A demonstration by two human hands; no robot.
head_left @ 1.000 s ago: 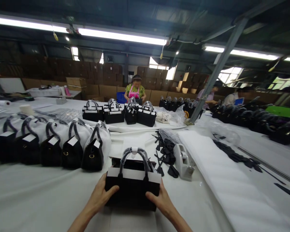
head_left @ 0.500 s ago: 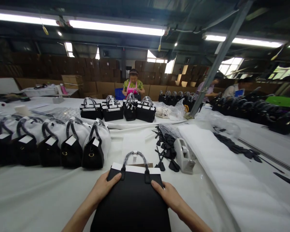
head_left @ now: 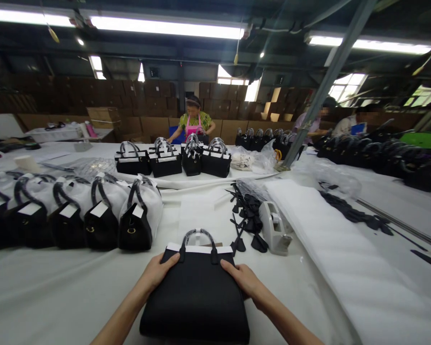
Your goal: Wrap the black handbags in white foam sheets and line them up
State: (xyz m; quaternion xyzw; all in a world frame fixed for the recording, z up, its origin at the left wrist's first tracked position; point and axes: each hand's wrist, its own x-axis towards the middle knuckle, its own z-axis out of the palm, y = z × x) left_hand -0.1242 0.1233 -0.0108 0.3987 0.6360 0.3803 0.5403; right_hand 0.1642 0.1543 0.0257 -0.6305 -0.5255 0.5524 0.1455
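A black handbag [head_left: 196,294] lies flat on the white table in front of me, its wrapped handles [head_left: 199,238] pointing away and a white paper band across its top edge. My left hand [head_left: 158,272] grips the bag's upper left corner, fingers curled over the edge. My right hand [head_left: 242,280] holds the upper right corner the same way.
A row of wrapped black bags [head_left: 68,213] stands at the left. A tape dispenser [head_left: 276,234] and a pile of black straps [head_left: 247,215] lie to the right, beside white foam sheeting [head_left: 337,258]. More bags [head_left: 172,162] and other people at work are farther back.
The bag has gone from standing upright to lying flat on the table. Both hands have kept hold of its top corners.
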